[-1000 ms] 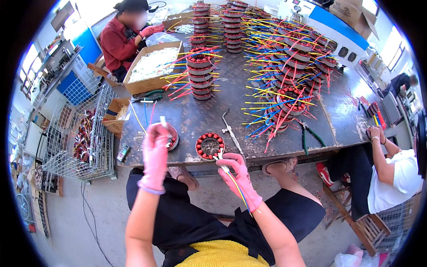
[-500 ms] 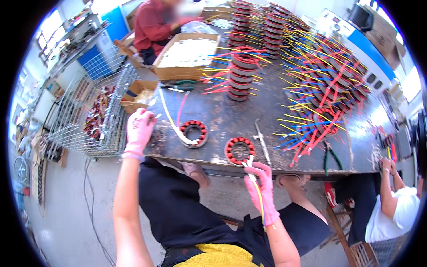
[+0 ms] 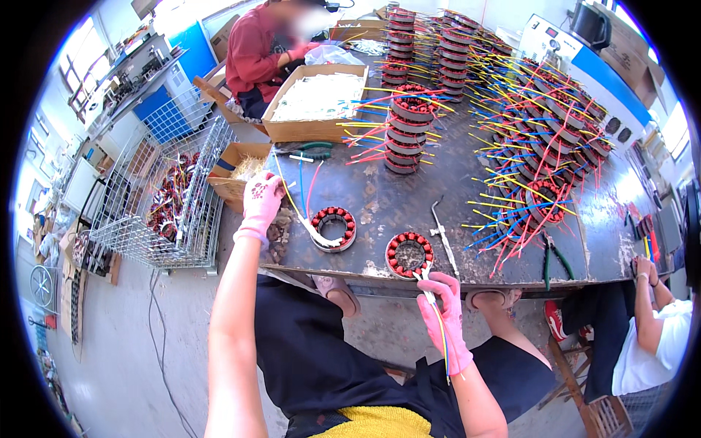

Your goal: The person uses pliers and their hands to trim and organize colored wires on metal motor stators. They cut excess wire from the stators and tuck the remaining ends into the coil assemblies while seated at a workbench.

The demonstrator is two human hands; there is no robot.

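Observation:
My right hand (image 3: 444,310), in a pink glove, grips white sleeving (image 3: 428,287) with yellow and blue wires trailing below it. The sleeving runs to a ring-shaped motor stator (image 3: 410,255) with red windings, lying at the table's near edge. My left hand (image 3: 261,204), also gloved in pink, reaches out by a small cardboard box (image 3: 241,169) of thin straw-coloured pieces. Its fingers are pinched together; what they hold, if anything, is too small to make out. Between my hands lies a second stator (image 3: 333,229), its white sleeving and loose wires pointing away from me.
A stack of stators (image 3: 409,135) and a large wired heap (image 3: 548,139) fill the far and right table. Green-handled pliers (image 3: 556,261) and a thin metal tool (image 3: 442,237) lie near the edge. A wire basket (image 3: 171,204) stands left. Two people sit nearby.
The whole view has shifted slightly. My left hand has moved rightward, closer to the small box, and the white bit at its fingertips no longer shows. My right hand keeps its grip on the sleeving.

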